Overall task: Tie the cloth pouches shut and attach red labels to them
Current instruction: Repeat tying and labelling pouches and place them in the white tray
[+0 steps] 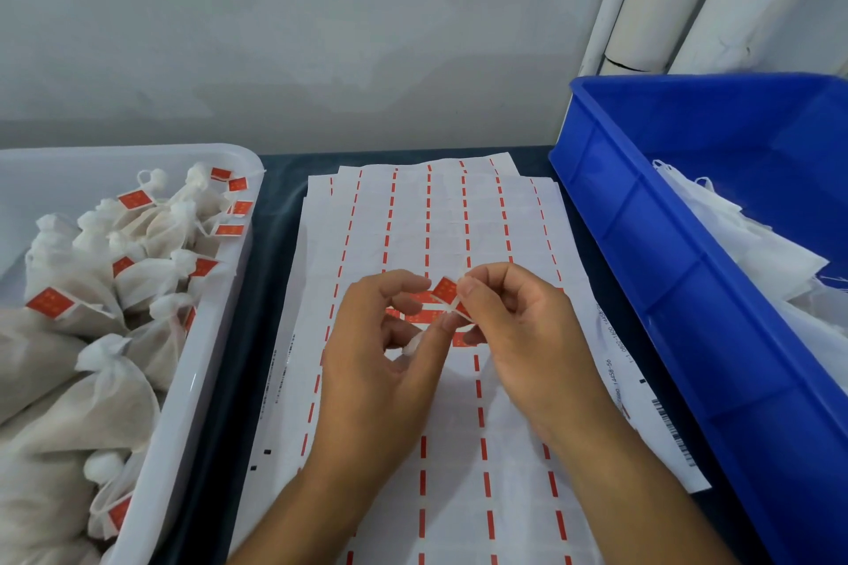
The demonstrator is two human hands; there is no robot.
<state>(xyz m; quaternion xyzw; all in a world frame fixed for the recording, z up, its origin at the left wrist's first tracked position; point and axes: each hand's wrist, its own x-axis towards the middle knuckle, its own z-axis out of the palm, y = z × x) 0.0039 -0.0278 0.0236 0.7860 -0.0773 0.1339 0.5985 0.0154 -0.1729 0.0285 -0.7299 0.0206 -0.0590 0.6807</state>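
Note:
A small red label (pixel 446 290) is held above the label sheets (pixel 449 220) in the middle of the table. My right hand (pixel 518 335) pinches the label between thumb and forefinger. My left hand (pixel 381 362) has its fingers curled and its fingertip meets the label's lower edge, where a thin white string or strip (pixel 413 342) runs down. A few more red labels (pixel 417 317) remain on the sheet under my hands. Tied cloth pouches with red labels (pixel 105 271) fill the white tray (pixel 215 335) on the left.
A blue plastic crate (pixel 665 289) stands on the right and holds flat white cloth pouches (pixel 743 239). White pipes (pixel 665 0) run up the grey wall behind it. The sheets lie on a dark table cover (pixel 270 243).

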